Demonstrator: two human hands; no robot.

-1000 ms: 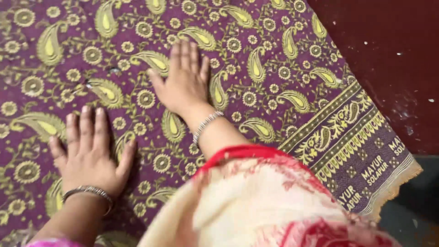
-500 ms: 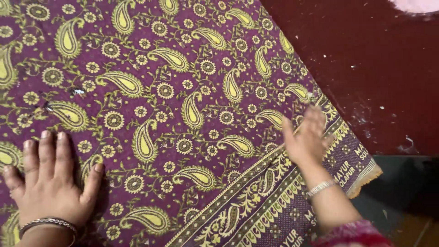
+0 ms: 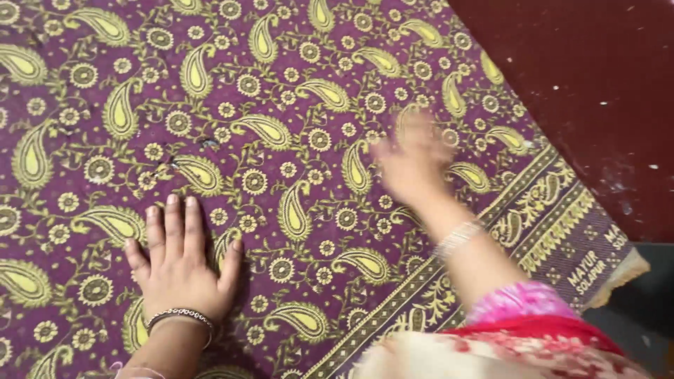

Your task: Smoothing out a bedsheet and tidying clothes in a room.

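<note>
A purple cloth (image 3: 295, 84) with a yellow paisley and flower pattern lies spread flat over a dark red floor. My left hand (image 3: 179, 263) rests palm down on it at the lower left, fingers apart, a metal bangle on the wrist. My right hand (image 3: 411, 158) is blurred with motion over the cloth toward its right side, fingers spread and holding nothing. Whether it touches the cloth I cannot tell. A silver bracelet sits on that wrist, and a pink and red sleeve with cream fabric (image 3: 505, 344) covers the lower right.
The cloth's striped border (image 3: 554, 224) with a frayed fringe runs diagonally at the right. Beyond it is dark red floor (image 3: 597, 84) with white specks, and a dark grey strip (image 3: 646, 295) at the lower right corner.
My right hand swept from the cloth's middle out to the border, then back inward and up. My left hand stayed flat on the cloth. The camera view shifted.
</note>
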